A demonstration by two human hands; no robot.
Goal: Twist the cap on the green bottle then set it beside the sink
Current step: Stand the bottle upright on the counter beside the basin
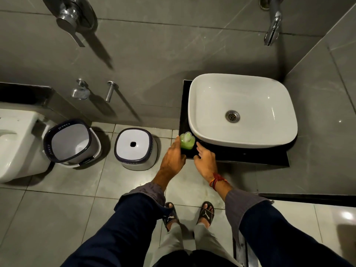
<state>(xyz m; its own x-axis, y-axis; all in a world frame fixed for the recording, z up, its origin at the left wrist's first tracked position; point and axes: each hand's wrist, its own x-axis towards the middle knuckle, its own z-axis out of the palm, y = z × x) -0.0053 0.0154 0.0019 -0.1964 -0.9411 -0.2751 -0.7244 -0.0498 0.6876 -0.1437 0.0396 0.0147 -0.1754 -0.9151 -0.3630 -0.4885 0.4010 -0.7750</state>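
A green bottle (187, 142) with a pale cap stands upright on the black counter (250, 154), at its front left corner, just left of the white sink (242, 110). My left hand (173, 157) wraps the bottle's left side, fingers against it. To the bottle's right, my right hand (205, 158) rests with fingers spread, its fingertips close to the bottle's base; whether they touch it I cannot tell.
A wall tap (272, 27) hangs above the sink. On the tiled floor to the left stand a white stool (134, 149) and a bucket (71, 141), with a toilet (17, 143) at the far left. My sandalled feet are below the counter's edge.
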